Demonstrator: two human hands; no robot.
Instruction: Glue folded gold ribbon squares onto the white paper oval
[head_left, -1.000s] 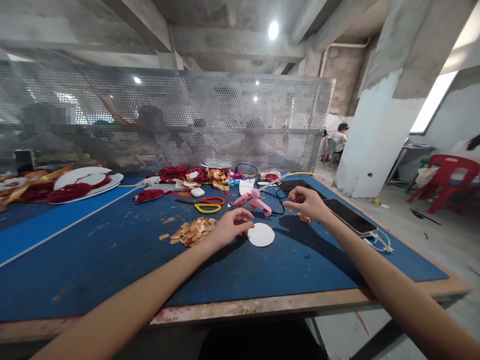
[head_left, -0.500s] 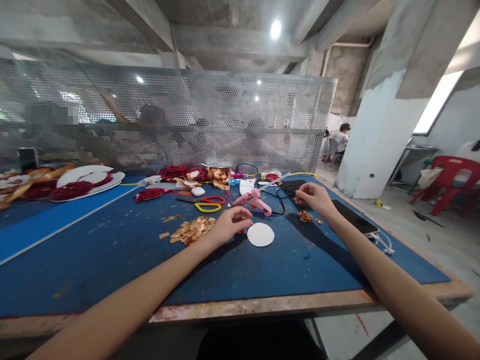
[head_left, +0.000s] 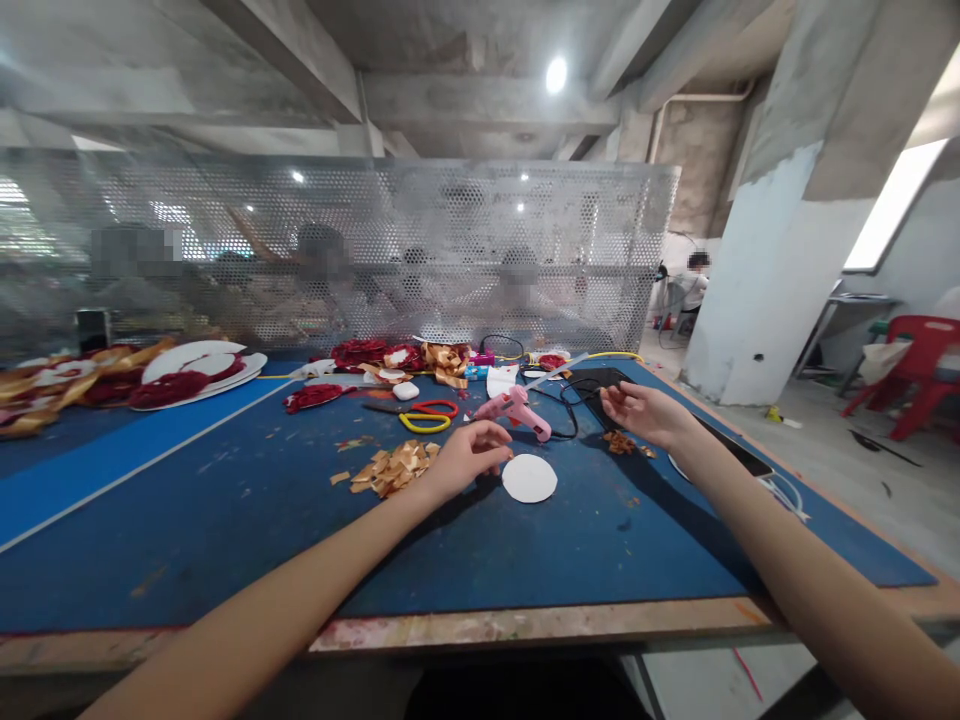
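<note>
My left hand (head_left: pixel 474 456) is beside the left edge of a white round disc (head_left: pixel 529 479), its fingers curled in toward the thumb. Whatever its fingertips may hold is too small to make out. Over to the right, my right hand (head_left: pixel 651 412) hovers above a small clump of folded brown-gold pieces (head_left: pixel 621 442), thumb and fingers drawn together. Anything between them is hidden. Left of my left hand lies a loose pile of cut gold ribbon pieces (head_left: pixel 391 470). Behind the disc, a pink glue gun (head_left: pixel 516 408) lies with a clear glue stick in its back.
Scissors with red and yellow handles (head_left: pixel 429 416) and a white case (head_left: pixel 406 391) lie beyond the gold pile. Dark red and gold decorations (head_left: pixel 360 353) line the back by a perforated screen (head_left: pixel 450 250). A tablet (head_left: pixel 731 447) with a white cable lies at the right.
The view has shifted slightly, so everything sits a little lower and further right. My right hand turns slightly above the brown clump. My left hand stays beside the disc.
</note>
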